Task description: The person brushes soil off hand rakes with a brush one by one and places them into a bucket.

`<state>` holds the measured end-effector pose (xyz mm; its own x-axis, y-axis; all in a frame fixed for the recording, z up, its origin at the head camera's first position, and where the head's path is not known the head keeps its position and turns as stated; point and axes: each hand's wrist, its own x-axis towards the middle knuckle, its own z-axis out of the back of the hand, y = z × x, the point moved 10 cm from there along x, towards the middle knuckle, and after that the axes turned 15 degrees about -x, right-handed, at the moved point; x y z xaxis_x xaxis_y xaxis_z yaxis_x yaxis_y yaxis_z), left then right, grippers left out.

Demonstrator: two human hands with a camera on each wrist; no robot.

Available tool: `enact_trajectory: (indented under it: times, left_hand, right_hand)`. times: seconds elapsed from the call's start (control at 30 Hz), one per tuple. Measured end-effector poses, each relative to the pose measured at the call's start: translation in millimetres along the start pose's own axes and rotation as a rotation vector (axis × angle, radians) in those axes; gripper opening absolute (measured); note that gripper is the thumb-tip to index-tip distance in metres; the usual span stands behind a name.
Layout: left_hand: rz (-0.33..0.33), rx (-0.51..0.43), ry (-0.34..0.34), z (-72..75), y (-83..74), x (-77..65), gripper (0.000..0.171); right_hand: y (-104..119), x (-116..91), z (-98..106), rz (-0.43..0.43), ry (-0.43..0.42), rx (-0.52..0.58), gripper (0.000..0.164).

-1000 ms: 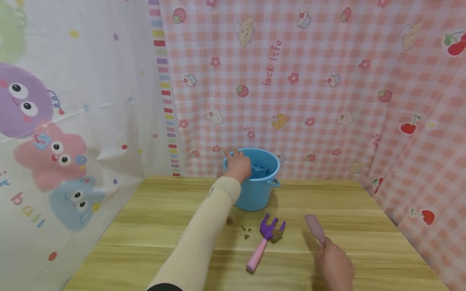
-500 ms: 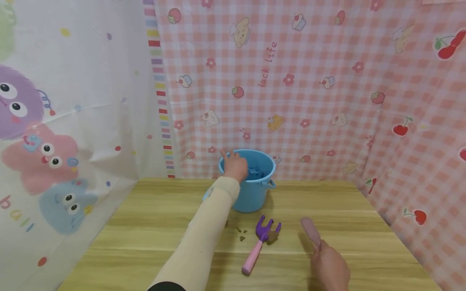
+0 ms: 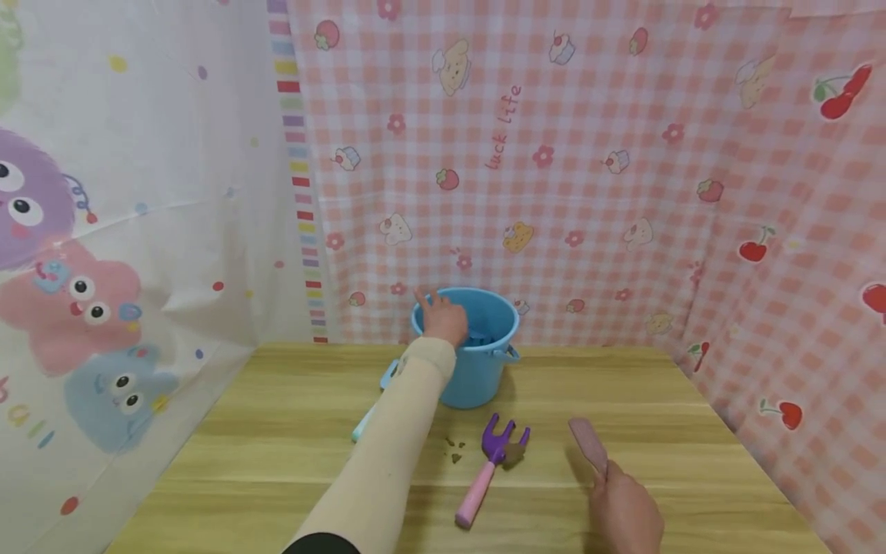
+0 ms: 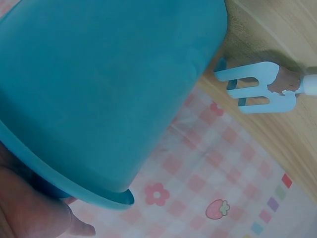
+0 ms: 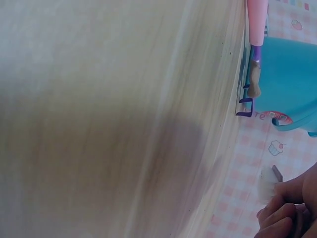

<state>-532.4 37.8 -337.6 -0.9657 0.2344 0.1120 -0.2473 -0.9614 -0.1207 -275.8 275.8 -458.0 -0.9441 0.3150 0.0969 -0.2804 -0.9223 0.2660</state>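
A light blue bucket [image 3: 473, 377] stands at the back of the table. My left hand [image 3: 443, 319] reaches over its left rim, fingertips hidden inside; whether they hold anything cannot be seen. In the left wrist view, this hand [image 4: 34, 206] is beside the rim, one digit sticking out past it. A blue pronged shape [image 3: 479, 338] shows low inside the bucket. At the front right my right hand [image 3: 625, 512] grips a small flat pinkish brush [image 3: 588, 445], raised off the table. In the right wrist view, pale, blurred bristles [image 5: 268, 184] show beyond the curled fingers.
A purple hand fork [image 3: 497, 442] with a pink handle and brown dirt lies before the bucket. Brown crumbs [image 3: 454, 458] lie left of it. A light blue fork [image 4: 262, 87], also dirty, lies left of the bucket, partly behind my left sleeve [image 3: 388, 446]. Patterned cloths [image 3: 588, 192] hang around the table.
The camera view has shifted slightly, uncovering more of the light blue fork. The blue shape inside the bucket appears lower. My right hand keeps its grip on the brush.
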Motion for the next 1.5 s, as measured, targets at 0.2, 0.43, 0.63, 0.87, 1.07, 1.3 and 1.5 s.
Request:
enact_trajectory:
  times: [0.2,0.43,0.63,0.87,1.07,1.3,1.5]
  left_hand:
    - [0.019,-0.009,-0.019,3.1,1.1,-3.6,0.032]
    - [0.030,-0.052,0.015,-2.3,0.8,-1.1,0.033]
    - [0.024,-0.099,0.002,3.3,-5.2,-4.1,0.032]
    - [0.004,-0.077,-0.018,20.9,-3.5,-8.3,0.031]
    - [-0.056,-0.085,-0.079,37.1,0.8,-20.1,0.031]
    - [-0.125,-0.049,-0.167,53.3,0.3,-35.9,0.039]
    - [-0.161,-0.087,-0.175,59.2,-1.9,-48.6,0.045]
  right_hand:
    - [-1.5,-0.3,-1.0,-0.005,-0.006,0.008,0.036]
    - [-2.2,1.6,-3.1,0.002,-0.007,-0.002,0.034]
    - [-1.7,-0.4,-2.8,-0.005,-0.002,0.010,0.036]
    - [1.9,0.5,-2.6,0.007,-0.001,0.006,0.037]
    - [6.7,0.1,-3.9,0.024,-0.003,-0.001,0.040]
    - [9.2,0.3,-2.9,0.019,0.016,0.015,0.041]
    - [10.1,0.7,-4.9,0.022,0.025,0.032,0.042]
